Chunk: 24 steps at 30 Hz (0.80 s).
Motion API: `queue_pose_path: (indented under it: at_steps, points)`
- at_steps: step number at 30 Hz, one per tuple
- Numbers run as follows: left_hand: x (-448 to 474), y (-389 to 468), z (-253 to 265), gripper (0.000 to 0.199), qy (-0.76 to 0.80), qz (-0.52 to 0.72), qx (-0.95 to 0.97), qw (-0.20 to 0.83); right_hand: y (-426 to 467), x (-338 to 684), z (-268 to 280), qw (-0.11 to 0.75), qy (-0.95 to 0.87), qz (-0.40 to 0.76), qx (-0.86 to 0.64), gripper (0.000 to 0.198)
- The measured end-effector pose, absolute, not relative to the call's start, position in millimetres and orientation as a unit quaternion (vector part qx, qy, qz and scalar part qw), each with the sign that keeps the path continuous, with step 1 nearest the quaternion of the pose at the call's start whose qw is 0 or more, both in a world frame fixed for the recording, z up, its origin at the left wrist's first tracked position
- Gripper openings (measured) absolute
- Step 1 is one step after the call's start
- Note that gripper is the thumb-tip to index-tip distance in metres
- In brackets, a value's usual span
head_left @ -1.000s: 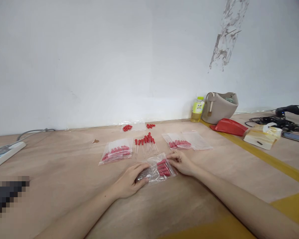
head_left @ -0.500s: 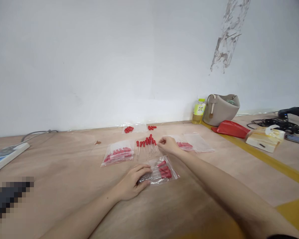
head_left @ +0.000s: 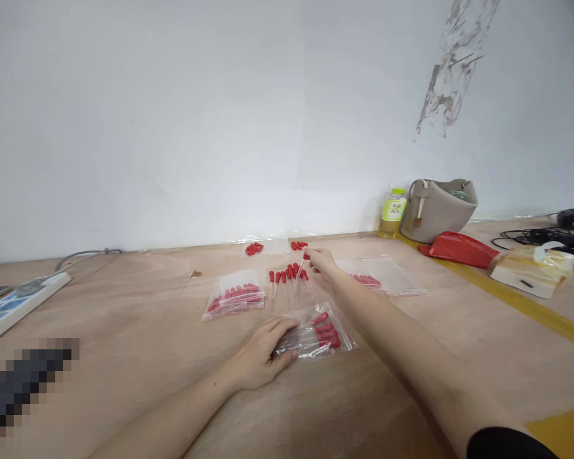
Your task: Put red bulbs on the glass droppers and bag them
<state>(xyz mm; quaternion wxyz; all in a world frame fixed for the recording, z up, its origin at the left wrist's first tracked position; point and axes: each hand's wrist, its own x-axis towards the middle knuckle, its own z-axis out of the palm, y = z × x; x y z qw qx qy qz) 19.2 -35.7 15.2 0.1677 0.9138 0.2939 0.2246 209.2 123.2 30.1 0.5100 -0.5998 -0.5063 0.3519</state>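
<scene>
My left hand (head_left: 264, 358) grips the left end of a clear zip bag (head_left: 307, 336), thumb and fingers at its edge. Inside the bag lie several droppers, their red bulbs pointing right. Just beyond it, several loose droppers (head_left: 284, 278) with red bulbs and thin clear stems are fanned out on the surface. My right hand (head_left: 323, 262) pinches one dropper (head_left: 302, 262) by its red bulb, its stem hanging down over the others. A filled zip bag (head_left: 234, 294) of droppers rests to the left, and another bag (head_left: 367, 282) to the right, partly behind my right forearm.
Red bulbs (head_left: 254, 249) lie on clear plastic by the wall. At right stand a yellow-capped bottle (head_left: 391, 215), a grey bag (head_left: 437, 213), a red packet (head_left: 459, 250), a tissue pack (head_left: 530, 271) and black cables (head_left: 530, 236). A power strip (head_left: 33, 303) sits at left.
My right hand has risen slightly from beside the loose droppers and now shows one dropper in its pinch. My left hand stays on the zip bag. The view has shifted a little left.
</scene>
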Motion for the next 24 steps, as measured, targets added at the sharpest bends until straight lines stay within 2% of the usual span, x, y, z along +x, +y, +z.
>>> queue_pose_path:
  at_steps: [2, 7, 10, 20, 24]
  points:
    - [19, -34, 14, 0.042, 0.294, 0.218, 0.917, 0.159, 107, 223, 39, 0.535, -0.492, 0.367, -0.581, 0.020]
    - [18, -32, 12, 0.031, 0.281, 0.207, 0.926, 0.145, 45, 273, 37, 0.629, -0.434, 0.360, -0.536, 0.011]
    - [18, -32, 12, 0.035, 0.283, 0.189, 0.930, 0.136, 14, 297, 20, 0.671, -0.415, 0.357, -0.500, 0.020]
    - [18, -32, 14, 0.040, 0.294, 0.164, 0.933, 0.124, -1, 290, -6, 0.689, -0.346, 0.443, -0.458, 0.011]
    - [17, -32, 13, 0.041, 0.294, 0.179, 0.930, 0.129, -8, 285, -6, 0.634, -0.333, 0.523, -0.462, 0.013]
